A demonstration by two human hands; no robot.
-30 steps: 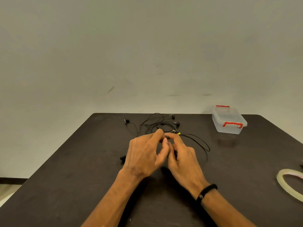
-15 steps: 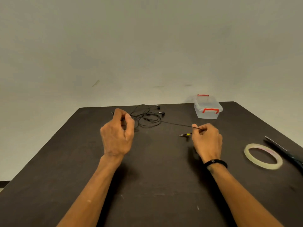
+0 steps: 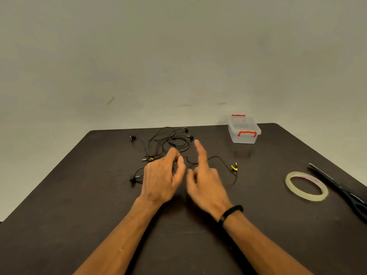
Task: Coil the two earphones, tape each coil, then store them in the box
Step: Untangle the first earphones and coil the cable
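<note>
1. Left hand (image 3: 160, 179) pinches the near earphone cable (image 3: 222, 161); right hand (image 3: 206, 181) hangs loose, forefinger straight, holding nothing.
2. Second earphone (image 3: 168, 139) lies tangled beyond, near the far desk (image 3: 79, 215) edge.
3. One closed box (image 3: 243, 132) far right; one tape roll (image 3: 306, 186) and one pair of scissors (image 3: 341, 189) by the right edge.

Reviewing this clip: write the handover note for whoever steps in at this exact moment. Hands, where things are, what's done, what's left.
Left hand: fingers curled, pinching a black earphone cable near the table's middle.
Right hand: index finger straight, holding nothing that I can see.
Earphones: both loose and tangled on the table, far centre; one yellow-marked plug lies right of the hands.
Box: far right, lid on, red clips.
Tape roll and scissors: right side, untouched.
Done: nothing coiled or taped.
Left: untangle, coil each, tape each, open the box, store both.
</note>
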